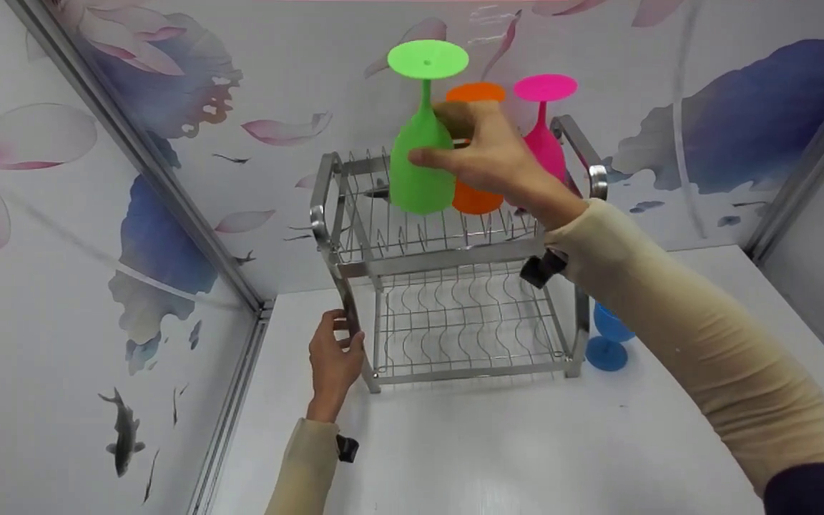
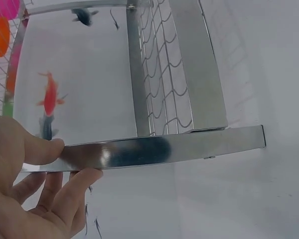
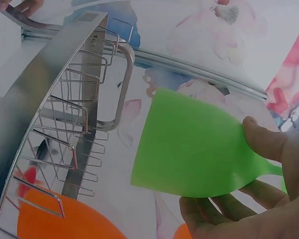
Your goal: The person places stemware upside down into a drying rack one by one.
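My right hand (image 1: pixel 491 146) grips a green goblet (image 1: pixel 423 175) by its bowl, below the stem. The goblet is upside down, foot uppermost, over the upper tier of a two-tier metal dish rack (image 1: pixel 426 263). In the right wrist view, the thumb and fingers lie on opposite sides of the green bowl (image 3: pixel 189 144). An orange goblet (image 1: pixel 480 202) and a pink goblet (image 1: pixel 545 146) stand inverted on the same tier, partly behind that hand. Low at the rack's left side, my left hand (image 1: pixel 337 361) holds a flat metal upright (image 2: pixel 189 147) between thumb and fingers.
A blue goblet (image 1: pixel 606 354) stands on the white table (image 1: pixel 483 443) beside the rack's right leg, partly behind my right sleeve. Wire dividers line the lower tier (image 1: pixel 469 322). Flower-and-fish patterned panels (image 1: pixel 269 143) enclose the back and sides.
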The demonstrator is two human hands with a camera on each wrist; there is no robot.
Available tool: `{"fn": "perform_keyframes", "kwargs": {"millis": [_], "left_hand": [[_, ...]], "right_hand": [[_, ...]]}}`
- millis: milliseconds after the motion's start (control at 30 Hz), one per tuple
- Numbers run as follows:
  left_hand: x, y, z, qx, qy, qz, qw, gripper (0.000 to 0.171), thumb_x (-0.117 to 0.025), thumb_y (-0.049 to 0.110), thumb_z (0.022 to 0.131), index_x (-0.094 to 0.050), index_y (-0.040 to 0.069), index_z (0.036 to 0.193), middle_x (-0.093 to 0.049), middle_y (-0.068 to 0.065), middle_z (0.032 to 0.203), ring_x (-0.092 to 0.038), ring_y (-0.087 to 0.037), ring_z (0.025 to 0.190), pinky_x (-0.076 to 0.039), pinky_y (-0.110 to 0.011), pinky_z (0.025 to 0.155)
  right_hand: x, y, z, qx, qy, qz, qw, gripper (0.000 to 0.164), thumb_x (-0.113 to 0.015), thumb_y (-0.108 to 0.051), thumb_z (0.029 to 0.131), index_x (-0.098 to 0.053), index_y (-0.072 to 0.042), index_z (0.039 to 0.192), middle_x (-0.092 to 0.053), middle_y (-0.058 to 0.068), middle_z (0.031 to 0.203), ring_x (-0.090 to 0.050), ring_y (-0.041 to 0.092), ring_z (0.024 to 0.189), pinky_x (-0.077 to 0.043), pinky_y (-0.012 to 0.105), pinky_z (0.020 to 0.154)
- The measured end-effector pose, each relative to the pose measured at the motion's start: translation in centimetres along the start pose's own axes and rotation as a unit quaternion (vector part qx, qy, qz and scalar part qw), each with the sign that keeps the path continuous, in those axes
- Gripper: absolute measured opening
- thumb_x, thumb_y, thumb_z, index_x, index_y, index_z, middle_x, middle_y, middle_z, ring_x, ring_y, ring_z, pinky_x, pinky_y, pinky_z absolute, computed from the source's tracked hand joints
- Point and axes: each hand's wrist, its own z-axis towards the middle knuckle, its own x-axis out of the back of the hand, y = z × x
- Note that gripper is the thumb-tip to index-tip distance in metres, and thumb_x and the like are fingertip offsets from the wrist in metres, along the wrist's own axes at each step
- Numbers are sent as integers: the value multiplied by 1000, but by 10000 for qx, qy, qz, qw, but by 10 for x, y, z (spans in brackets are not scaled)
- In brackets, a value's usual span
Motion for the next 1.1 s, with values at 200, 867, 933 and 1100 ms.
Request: {"fn": "perform_keyframes", "kwargs": {"millis": [200, 867, 933, 1100], "left_hand": [[-2, 1, 1, -62, 34, 219, 9997, 45, -75, -1, 96, -59, 1, 139, -70, -19, 120, -78, -33, 100, -68, -39, 83], [-6, -2, -7, 26, 146, 111, 9998, 43, -74, 0, 97, -60, 4, 137, -69, -17, 120, -78, -35, 99, -68, -44, 84], [-7, -2, -6, 45, 151, 96, 9998, 43, -74, 0, 97, -60, 5, 137, -69, -16, 120, -78, -35, 99, -68, -44, 84], [-5, -2, -4, 58, 157, 137, 9998, 42, -74, 1, 97, -60, 5, 137, -70, -16, 119, -79, -34, 99, -68, -44, 85]], "right_hand": [[-20, 13, 22, -121, -66, -343, 9993, 54, -80, -18, 98, -63, -9, 148, -71, 6, 140, -68, 22, 125, -55, 39, 114], [-58, 62, 53, -660, 221, -1026, 9923, 59, -76, -13, 100, -53, -2, 153, -63, 15, 148, -62, 32, 133, -52, 49, 117], [-59, 65, 53, -697, 242, -1070, 9915, 59, -76, -13, 101, -52, -1, 154, -62, 15, 149, -62, 33, 134, -51, 50, 118], [-62, 67, 56, -766, 305, -1084, 9907, 61, -75, -13, 102, -49, -2, 155, -61, 16, 151, -61, 34, 136, -50, 52, 119]]}}
